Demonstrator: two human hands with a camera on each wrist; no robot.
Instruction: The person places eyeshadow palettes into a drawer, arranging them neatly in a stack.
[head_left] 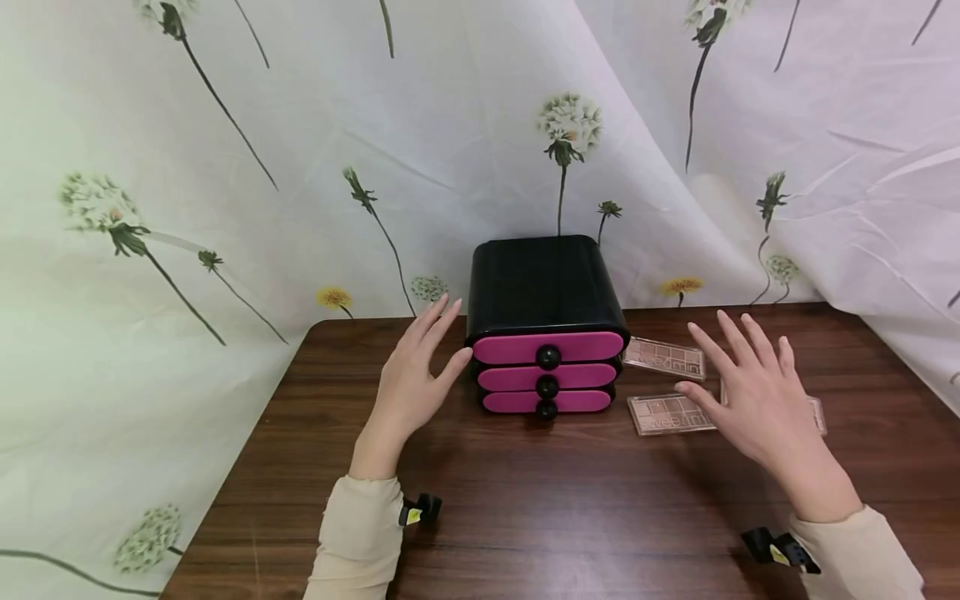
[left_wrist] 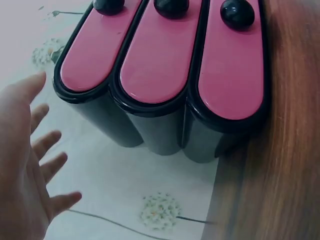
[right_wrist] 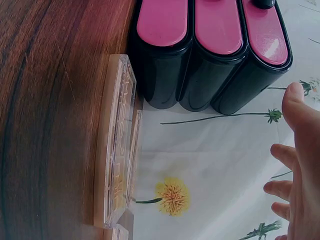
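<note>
A black drawer box (head_left: pixel 543 283) with three pink drawer fronts (head_left: pixel 551 377) and round black knobs (head_left: pixel 547 387) stands near the back of the table, all drawers closed. My left hand (head_left: pixel 412 375) hovers at its left side, fingers spread, thumb tip close to the top drawer in the head view. To the right, my right hand (head_left: pixel 757 400) is held with spread fingers above the eyeshadow palettes, holding nothing. One palette (head_left: pixel 667 358) lies beside the box, and another (head_left: pixel 671 415) lies nearer the front. A further palette (head_left: pixel 816 414) is mostly hidden beneath the right hand.
The brown wooden table (head_left: pixel 540 508) ends at the back against a white cloth (head_left: pixel 450 125) printed with dandelions. Small black camera mounts (head_left: pixel 422 510) are worn at both wrists, below beige sleeves (head_left: pixel 358 533).
</note>
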